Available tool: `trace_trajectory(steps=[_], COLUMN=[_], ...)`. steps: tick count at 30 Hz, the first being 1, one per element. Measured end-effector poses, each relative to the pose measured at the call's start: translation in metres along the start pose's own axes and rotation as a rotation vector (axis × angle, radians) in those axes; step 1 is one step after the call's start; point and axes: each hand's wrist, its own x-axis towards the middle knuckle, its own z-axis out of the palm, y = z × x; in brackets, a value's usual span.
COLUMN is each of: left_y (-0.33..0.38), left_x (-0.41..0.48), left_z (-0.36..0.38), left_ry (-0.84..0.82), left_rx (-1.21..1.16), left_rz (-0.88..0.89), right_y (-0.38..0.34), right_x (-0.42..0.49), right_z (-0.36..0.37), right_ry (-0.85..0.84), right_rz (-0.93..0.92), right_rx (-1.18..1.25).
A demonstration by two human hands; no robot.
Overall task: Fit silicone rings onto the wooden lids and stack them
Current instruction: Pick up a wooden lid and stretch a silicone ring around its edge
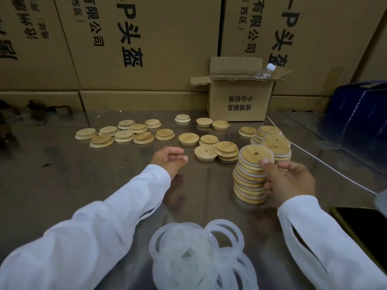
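A tall stack of ringed wooden lids [249, 181] stands at centre right and leans a little. My right hand [290, 181] holds the stack's right side, thumb on the rim of the top lid [254, 154]. A second ringed stack [276, 146] stands just behind it. My left hand [170, 158] hovers open over the table, left of several loose lids [206, 152]. More bare lids [125, 132] lie scattered across the far table. A heap of translucent white silicone rings [199, 254] lies near the front edge between my arms.
A small open cardboard box [238, 101] holding a plastic bottle [265, 71] stands at the back. Large cartons [146, 42] form a wall behind. A blue box [360, 109] sits at the right, a white cable [326, 164] runs past it, and a dark phone [364, 229] lies front right.
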Motion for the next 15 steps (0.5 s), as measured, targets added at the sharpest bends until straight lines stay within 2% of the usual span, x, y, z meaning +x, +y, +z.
trace_trajectory(steps=[4,10,15], left_y=[0.005,0.005,0.002], left_x=[0.039,0.074,0.078], left_z=[0.029,0.063,0.073], left_ry=[-0.008,-0.175,-0.152], left_rx=[0.244,0.738,0.766], left_rz=[0.067,0.089,0.116], right_y=[-0.001,-0.005,-0.003], right_x=[0.000,0.004,0.005], right_z=[-0.002,-0.008,-0.005], right_ry=[0.014,0.096,0.098], right_rz=[-0.047,-0.055,-0.040], right_rx=[0.002,0.048,0.074])
